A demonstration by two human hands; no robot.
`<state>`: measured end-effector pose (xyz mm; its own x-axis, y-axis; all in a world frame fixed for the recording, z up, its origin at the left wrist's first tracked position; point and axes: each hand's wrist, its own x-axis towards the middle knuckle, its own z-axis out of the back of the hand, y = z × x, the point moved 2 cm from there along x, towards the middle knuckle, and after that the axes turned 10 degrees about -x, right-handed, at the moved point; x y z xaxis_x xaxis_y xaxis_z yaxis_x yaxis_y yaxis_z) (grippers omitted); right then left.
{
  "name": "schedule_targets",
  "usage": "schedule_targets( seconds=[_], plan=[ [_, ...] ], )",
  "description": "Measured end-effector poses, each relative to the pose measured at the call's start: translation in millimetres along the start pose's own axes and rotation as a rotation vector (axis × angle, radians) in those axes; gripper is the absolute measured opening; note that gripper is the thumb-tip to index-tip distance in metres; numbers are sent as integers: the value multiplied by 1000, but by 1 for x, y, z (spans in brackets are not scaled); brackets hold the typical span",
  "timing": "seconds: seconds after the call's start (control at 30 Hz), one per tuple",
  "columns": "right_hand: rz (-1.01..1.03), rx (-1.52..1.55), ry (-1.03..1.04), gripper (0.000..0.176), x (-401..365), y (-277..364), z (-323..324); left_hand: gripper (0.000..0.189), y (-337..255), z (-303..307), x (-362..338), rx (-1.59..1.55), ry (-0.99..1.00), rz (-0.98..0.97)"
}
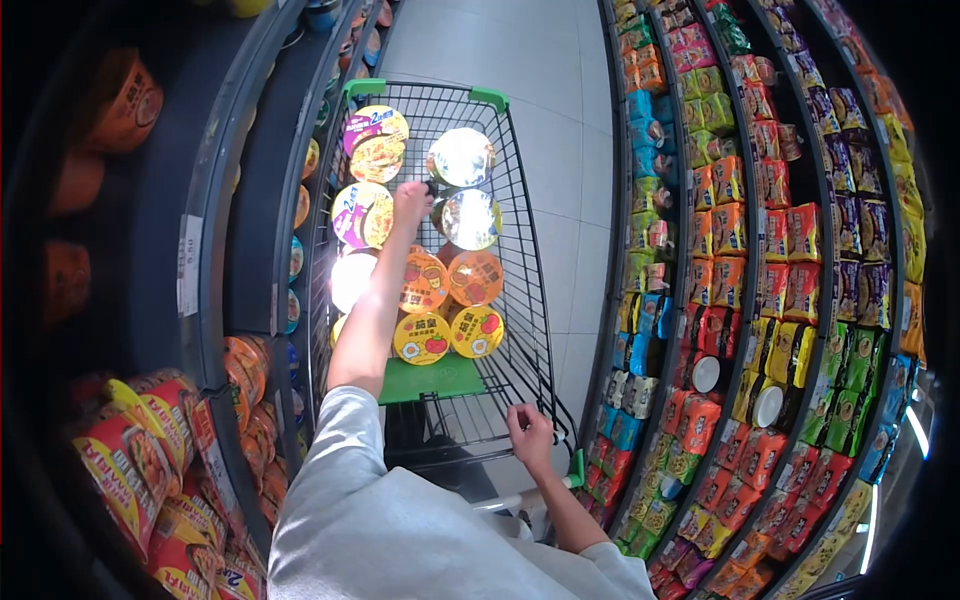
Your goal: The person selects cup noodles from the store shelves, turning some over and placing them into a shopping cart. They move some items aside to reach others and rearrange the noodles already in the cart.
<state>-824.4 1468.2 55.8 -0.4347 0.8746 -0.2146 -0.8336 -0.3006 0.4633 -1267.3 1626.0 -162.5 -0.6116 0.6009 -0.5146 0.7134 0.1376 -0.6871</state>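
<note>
My left hand (412, 203) reaches over the shopping cart (382, 83), its fingers curled among the instant noodle cups. A small dark thing (431, 188) shows at its fingertips; I cannot make out what it is. Left of this hand are purple-and-yellow lidded noodle cups (362, 214). To its right stand two cups with shiny, glare-covered lids (461, 157). Nearer me are orange-lidded cups (475, 278) and yellow-lidded cups (421, 338) with tomato pictures. My right hand (530, 434) is loosely closed above the cart's near right corner, with nothing visible in it.
Shelves of noodle cups and tubs (140, 450) rise close on the left. On the right, long shelves hold rows of bagged noodles (715, 270). A green panel (432, 378) lies at the cart's near end. Pale floor tiles (565, 130) run ahead.
</note>
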Motion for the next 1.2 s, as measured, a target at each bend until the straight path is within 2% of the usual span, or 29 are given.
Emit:
schedule_targets(
  seconds=[0.07,0.13,0.2,0.27,0.37,0.47,0.5,0.53,0.63,0.67,0.8,0.93,1.07,1.2],
  plan=[
    [-4,1,20,9,1,5,4,24,15,12,-26,108,28,-5],
    [47,30,-20,11,1,5,4,27,48,43,-34,480,122,-203],
    [92,33,-73,16,0,7,4,33,38,50,-84,740,157,-241],
    [77,22,-83,18,-2,5,2,34,35,60,-123,929,249,-215],
    [69,-3,-124,19,-3,1,-2,31,7,62,-156,985,388,-72],
    [-2,-82,-221,20,-8,1,-7,27,-2,77,-120,837,421,-156],
    [-50,-92,-240,20,-9,2,-8,25,-44,51,-132,820,360,-47],
    [-80,-108,-245,20,-10,2,-10,27,-38,59,-102,965,340,-361],
    [-199,-158,-220,21,-9,3,-12,31,-89,31,-67,1166,271,-552],
    [-211,-161,-197,21,-8,5,-11,34,-99,25,-53,1203,225,-516],
    [-215,-170,-113,19,-3,13,-2,55,-123,7,3,1524,32,-667],
    [-231,-122,-73,16,-1,9,-4,87,-137,-6,61,1753,-46,-567],
    [-345,-97,-46,17,4,20,4,92,-145,-18,88,1875,-107,-497],
    [-340,-83,-61,18,2,16,1,99,-145,-24,92,1997,-46,-381]
  ],
)
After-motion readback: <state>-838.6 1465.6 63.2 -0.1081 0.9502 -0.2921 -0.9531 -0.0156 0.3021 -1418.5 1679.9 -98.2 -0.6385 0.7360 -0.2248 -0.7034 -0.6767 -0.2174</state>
